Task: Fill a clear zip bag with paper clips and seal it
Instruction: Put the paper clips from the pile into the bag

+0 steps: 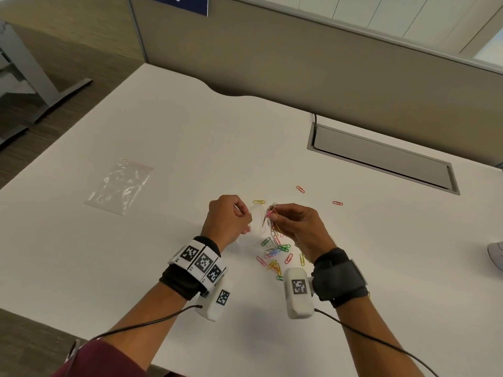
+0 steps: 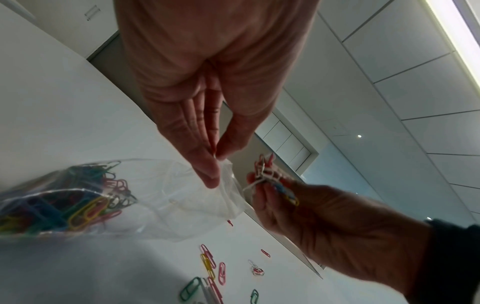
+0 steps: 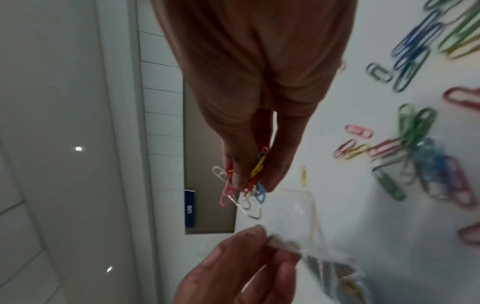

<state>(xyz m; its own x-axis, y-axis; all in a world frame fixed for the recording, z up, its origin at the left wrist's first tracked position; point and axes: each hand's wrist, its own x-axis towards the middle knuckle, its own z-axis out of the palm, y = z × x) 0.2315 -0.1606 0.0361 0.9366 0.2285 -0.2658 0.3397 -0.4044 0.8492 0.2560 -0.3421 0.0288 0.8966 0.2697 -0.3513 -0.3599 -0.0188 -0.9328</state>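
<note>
My left hand (image 1: 243, 216) pinches the rim of a clear zip bag (image 2: 166, 195) and holds its mouth open just above the table. Several coloured paper clips (image 2: 64, 207) lie bunched in the bag's bottom. My right hand (image 1: 275, 218) pinches a tangled bunch of paper clips (image 3: 250, 185) right beside the bag's mouth (image 3: 293, 207), a little above it. More loose clips (image 1: 275, 254) lie in a heap on the white table below and between my wrists.
A second, empty zip bag (image 1: 119, 186) lies flat on the table (image 1: 163, 137) to the left. Single clips (image 1: 300, 189) (image 1: 337, 203) lie farther out. A grey cable hatch (image 1: 381, 159) is set into the table at the back right, with a partition wall behind.
</note>
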